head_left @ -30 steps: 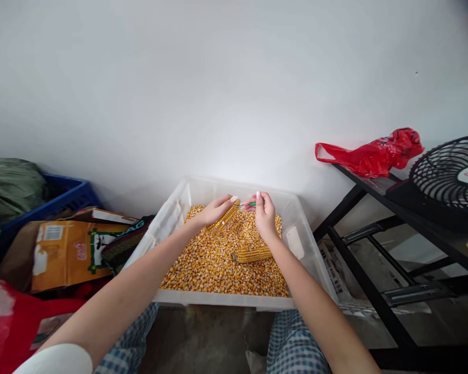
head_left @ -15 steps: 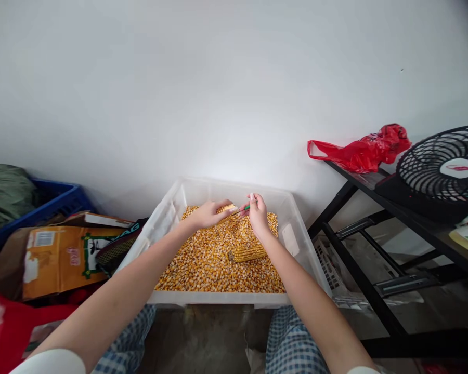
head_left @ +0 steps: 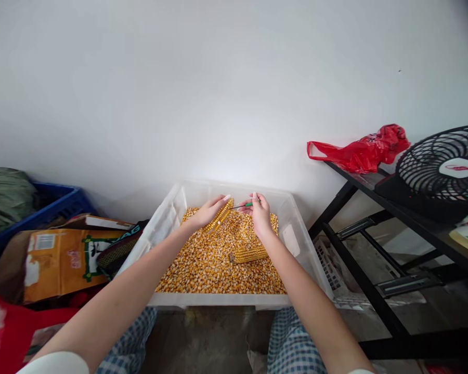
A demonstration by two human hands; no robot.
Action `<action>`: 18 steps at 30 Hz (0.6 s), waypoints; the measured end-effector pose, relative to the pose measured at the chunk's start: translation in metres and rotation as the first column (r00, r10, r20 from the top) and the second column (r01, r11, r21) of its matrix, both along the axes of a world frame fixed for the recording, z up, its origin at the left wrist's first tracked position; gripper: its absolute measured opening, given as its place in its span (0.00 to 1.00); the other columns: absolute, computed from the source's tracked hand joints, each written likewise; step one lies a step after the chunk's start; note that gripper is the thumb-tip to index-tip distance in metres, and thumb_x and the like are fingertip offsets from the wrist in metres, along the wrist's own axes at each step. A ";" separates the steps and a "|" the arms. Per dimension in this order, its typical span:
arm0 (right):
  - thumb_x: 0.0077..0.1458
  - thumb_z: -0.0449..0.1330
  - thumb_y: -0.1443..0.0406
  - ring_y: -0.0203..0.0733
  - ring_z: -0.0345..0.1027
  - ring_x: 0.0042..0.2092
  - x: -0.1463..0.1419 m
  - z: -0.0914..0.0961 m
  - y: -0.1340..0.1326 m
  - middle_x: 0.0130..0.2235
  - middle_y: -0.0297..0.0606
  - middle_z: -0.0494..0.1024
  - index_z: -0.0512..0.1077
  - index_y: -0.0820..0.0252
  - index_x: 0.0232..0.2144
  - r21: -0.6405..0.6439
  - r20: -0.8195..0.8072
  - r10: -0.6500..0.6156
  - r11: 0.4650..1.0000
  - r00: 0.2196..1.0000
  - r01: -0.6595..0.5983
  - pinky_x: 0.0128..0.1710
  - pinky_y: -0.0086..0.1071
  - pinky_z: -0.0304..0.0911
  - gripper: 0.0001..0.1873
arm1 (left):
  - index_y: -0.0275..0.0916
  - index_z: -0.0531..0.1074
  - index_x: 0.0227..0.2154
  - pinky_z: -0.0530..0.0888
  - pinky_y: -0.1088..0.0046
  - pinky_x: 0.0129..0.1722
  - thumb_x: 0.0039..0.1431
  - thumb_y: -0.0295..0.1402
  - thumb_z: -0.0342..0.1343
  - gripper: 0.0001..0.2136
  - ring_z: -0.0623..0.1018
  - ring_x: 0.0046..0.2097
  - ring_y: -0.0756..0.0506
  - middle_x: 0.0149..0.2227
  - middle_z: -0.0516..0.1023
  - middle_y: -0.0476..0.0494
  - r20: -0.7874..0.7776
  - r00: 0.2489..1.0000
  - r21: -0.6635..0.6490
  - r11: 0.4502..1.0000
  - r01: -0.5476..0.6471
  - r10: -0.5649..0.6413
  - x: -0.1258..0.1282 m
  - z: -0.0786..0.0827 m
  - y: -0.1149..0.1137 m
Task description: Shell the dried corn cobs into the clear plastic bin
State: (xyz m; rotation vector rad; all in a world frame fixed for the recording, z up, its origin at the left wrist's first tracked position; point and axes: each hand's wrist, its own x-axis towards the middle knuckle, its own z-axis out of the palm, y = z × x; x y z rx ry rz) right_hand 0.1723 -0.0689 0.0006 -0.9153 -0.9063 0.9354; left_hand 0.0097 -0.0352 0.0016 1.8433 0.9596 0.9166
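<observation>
A clear plastic bin (head_left: 296, 244) in front of my knees is filled with loose yellow corn kernels (head_left: 206, 265). My left hand (head_left: 208, 210) is closed round a corn cob (head_left: 220, 217), held tilted above the kernels at the far side. My right hand (head_left: 260, 213) pinches a thin tool with a green handle (head_left: 245, 205), its metal tip pointing at the cob's upper end. A second corn cob (head_left: 249, 254) lies on the kernels just beneath my right wrist.
A black metal shelf (head_left: 374, 228) stands at the right, carrying a red plastic bag (head_left: 362, 150) and a black fan (head_left: 440, 171). At the left are a blue crate (head_left: 58, 202), a printed cardboard box (head_left: 62, 259) and red bags (head_left: 8, 327). A white wall is behind.
The cob in my left hand has turned back into view, tilted up again, after being mostly hidden under the fingers. My right hand and the tool stay near its tip. The view shifted slightly.
</observation>
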 end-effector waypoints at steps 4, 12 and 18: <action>0.56 0.50 0.52 0.34 0.70 0.22 -0.002 0.001 -0.001 0.23 0.32 0.75 0.61 0.57 0.33 0.066 0.015 -0.051 0.997 0.999 0.050 0.22 0.27 0.67 0.15 | 0.40 0.71 0.43 0.66 0.63 0.50 0.55 0.52 0.43 0.24 0.70 0.50 0.38 0.47 0.74 0.43 0.028 0.999 -0.006 0.999 -0.035 0.035 0.001 0.001 -0.001; 0.57 0.48 0.53 0.33 0.68 0.22 -0.011 -0.002 -0.006 0.24 0.30 0.73 0.62 0.56 0.34 0.144 0.200 -0.098 0.987 0.975 0.070 0.24 0.28 0.67 0.13 | 0.40 0.70 0.41 0.63 0.66 0.52 0.56 0.53 0.41 0.23 0.70 0.48 0.42 0.44 0.74 0.46 -0.022 1.000 0.039 0.999 -0.003 0.004 0.001 0.000 0.000; 0.58 0.47 0.54 0.32 0.67 0.22 -0.013 -0.006 -0.007 0.25 0.31 0.73 0.63 0.56 0.34 0.162 0.297 -0.145 0.982 0.944 0.100 0.24 0.27 0.67 0.13 | 0.39 0.69 0.37 0.66 0.69 0.45 0.57 0.53 0.39 0.24 0.72 0.41 0.44 0.36 0.74 0.48 -0.113 0.993 0.116 0.993 0.032 -0.018 0.001 -0.007 0.005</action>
